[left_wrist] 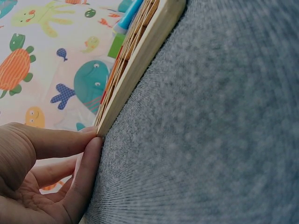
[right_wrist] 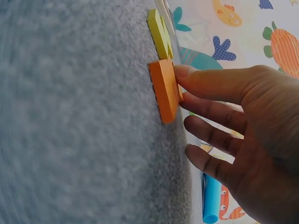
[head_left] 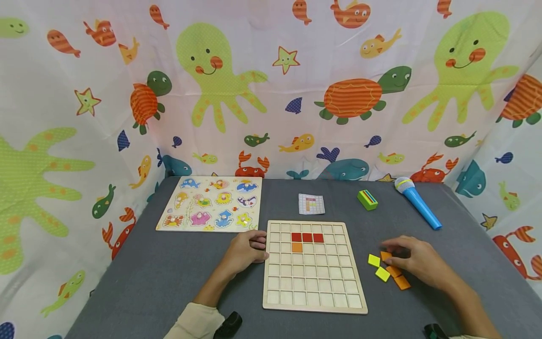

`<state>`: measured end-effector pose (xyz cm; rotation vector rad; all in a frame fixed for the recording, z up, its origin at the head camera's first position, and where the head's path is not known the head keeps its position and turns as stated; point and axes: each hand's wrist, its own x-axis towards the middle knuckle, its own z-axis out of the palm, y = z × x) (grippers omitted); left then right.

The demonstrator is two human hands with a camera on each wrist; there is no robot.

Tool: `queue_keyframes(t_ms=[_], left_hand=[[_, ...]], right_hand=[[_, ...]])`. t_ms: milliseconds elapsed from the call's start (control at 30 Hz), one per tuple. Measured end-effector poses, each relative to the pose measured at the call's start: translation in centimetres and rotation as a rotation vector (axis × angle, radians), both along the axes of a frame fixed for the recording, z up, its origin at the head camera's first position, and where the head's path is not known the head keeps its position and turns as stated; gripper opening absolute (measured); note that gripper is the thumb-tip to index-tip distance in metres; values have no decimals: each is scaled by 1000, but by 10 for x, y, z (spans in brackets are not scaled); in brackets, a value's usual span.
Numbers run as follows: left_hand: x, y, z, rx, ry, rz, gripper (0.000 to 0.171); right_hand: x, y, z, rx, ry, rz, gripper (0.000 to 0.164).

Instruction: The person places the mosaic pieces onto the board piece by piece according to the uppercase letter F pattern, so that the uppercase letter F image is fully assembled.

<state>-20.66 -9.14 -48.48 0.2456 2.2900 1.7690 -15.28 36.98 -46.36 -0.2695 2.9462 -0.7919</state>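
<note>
A wooden grid board [head_left: 313, 273] lies on the table with three red tiles [head_left: 307, 238] in a row and one orange tile [head_left: 297, 247] beneath the leftmost red one. My left hand [head_left: 245, 249] holds the board's left edge; thumb and index finger meet at its corner in the left wrist view. Right of the board, my right hand [head_left: 417, 261] has thumb and index finger at opposite edges of a loose orange tile [head_left: 386, 255]. Nearby lie two more orange tiles [head_left: 402, 282] and two yellow tiles [head_left: 383, 274]. In the right wrist view its other fingers stay apart.
Behind the board lies a small grid pattern card [head_left: 311, 204]. A sea-animal puzzle board [head_left: 211, 205] is at the back left. Toward the back right are a green block [head_left: 367, 200] with coloured stripes and a blue toy microphone [head_left: 419, 205]. A printed curtain [head_left: 271, 117] borders the table.
</note>
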Motion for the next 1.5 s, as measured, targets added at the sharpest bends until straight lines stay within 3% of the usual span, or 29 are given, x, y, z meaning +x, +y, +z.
queue_keyframes(t_ms=[467,867,1200,1500], left_hand=[[0,0,0,0,-2,6,57],[2,0,3,-2,2,2,59],[3,0,3,-11,1,8,58],[2,0,2,-13,0,13,59]], right_hand=[[1,10,1,9,-24,30,32],[1,8,3,25,6,56,29],[-7,-13,7,-11,60,66,25],[-17,-44,12,-42,0,76,30]])
